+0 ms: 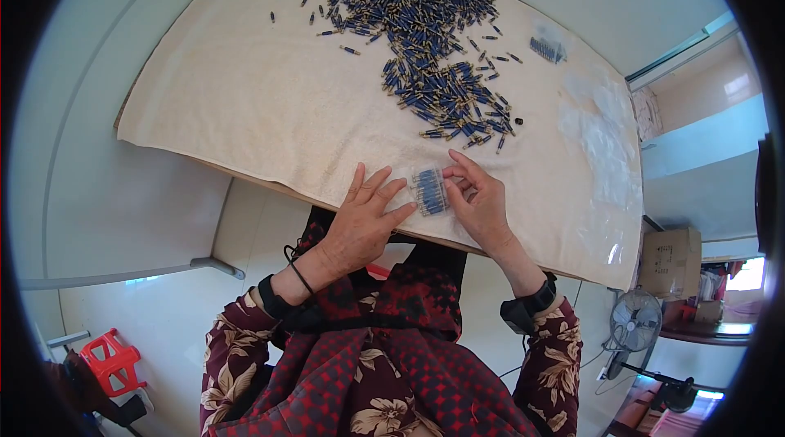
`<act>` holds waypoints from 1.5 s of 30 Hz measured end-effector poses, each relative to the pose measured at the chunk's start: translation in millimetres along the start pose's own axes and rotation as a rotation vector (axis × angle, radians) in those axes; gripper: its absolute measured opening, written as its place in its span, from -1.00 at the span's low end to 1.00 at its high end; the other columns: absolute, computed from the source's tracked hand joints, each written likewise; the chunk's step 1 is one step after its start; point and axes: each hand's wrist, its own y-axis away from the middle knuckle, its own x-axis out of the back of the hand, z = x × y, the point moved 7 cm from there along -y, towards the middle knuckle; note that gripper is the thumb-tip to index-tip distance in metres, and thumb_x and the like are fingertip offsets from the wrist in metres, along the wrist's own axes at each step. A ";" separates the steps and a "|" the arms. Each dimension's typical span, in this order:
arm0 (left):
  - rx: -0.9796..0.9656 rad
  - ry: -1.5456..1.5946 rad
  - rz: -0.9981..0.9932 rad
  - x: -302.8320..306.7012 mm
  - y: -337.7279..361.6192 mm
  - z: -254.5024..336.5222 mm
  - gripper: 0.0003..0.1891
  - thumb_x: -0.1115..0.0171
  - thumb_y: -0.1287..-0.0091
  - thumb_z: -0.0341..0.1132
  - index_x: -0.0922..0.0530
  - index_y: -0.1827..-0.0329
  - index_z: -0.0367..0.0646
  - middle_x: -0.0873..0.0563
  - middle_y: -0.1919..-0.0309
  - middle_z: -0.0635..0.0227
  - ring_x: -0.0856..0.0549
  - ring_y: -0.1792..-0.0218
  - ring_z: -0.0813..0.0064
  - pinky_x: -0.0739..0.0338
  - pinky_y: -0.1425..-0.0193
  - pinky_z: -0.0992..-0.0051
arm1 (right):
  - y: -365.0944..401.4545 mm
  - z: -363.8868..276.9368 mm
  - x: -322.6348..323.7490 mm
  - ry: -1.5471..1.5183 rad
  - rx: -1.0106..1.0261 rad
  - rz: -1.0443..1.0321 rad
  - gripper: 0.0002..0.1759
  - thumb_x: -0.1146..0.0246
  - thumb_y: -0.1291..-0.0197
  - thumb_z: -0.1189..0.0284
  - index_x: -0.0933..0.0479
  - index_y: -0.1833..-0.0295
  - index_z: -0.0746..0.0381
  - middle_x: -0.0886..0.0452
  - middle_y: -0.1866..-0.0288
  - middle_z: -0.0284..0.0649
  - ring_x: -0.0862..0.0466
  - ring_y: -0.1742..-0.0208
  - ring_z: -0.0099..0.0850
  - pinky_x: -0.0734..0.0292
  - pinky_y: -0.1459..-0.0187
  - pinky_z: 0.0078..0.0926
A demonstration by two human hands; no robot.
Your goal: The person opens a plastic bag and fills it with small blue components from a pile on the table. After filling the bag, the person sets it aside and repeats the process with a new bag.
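Observation:
A small clear plastic bag (430, 192) lies near the table's front edge, with a row of small dark-blue pieces with gold-coloured ends lined up inside. My left hand (366, 220) rests flat with its fingers spread, the thumb and fingertips at the bag's left side. At the right edge of the bag, my right hand (480, 201) has its fingers curled and its thumb against the plastic, apparently pinching that edge. Just beyond both hands spreads a big loose pile of the same blue-and-gold pieces (441, 98).
A cream towel (245, 102) covers the table. Another filled bag (546, 49) lies at the back right, and flat clear plastic bags (601, 134) are spread along the right side. A few stray pieces lie left of the pile. On the floor stand a red stool (112, 362) and a fan (636, 320).

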 end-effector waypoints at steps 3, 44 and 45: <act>0.002 0.006 0.005 -1.1 0.2 -0.7 -0.61 -0.16 -0.12 -0.48 -0.62 -0.05 -0.03 -0.48 -0.22 0.16 -0.32 -0.38 0.03 0.09 -0.53 -0.13 | -0.1 -1.0 -0.1 0.012 -0.009 -0.003 -0.45 -0.22 -0.19 0.65 -0.40 -0.33 0.29 -0.67 0.16 -0.32 -0.50 0.36 -0.73 -0.46 0.30 -0.76; -0.010 -0.004 -0.038 -5.2 -0.4 0.1 -0.60 -0.13 -0.14 -0.49 -0.58 -0.09 -0.08 -0.46 -0.24 0.14 -0.30 -0.40 0.04 0.11 -0.53 -0.11 | 2.8 1.9 -0.9 -0.028 -0.016 0.032 -0.44 -0.24 -0.19 0.64 -0.39 -0.34 0.28 -0.70 0.17 -0.33 -0.49 0.38 -0.77 -0.42 0.34 -0.79; 0.008 0.010 -0.027 -5.7 -0.8 -1.5 -0.60 -0.13 -0.13 -0.50 -0.57 -0.09 -0.10 -0.46 -0.24 0.13 -0.30 -0.40 0.03 0.10 -0.53 -0.10 | 3.8 2.8 -0.7 -0.047 -0.023 0.035 -0.43 -0.25 -0.19 0.63 -0.39 -0.35 0.28 -0.71 0.17 -0.33 -0.49 0.38 -0.77 -0.43 0.33 -0.79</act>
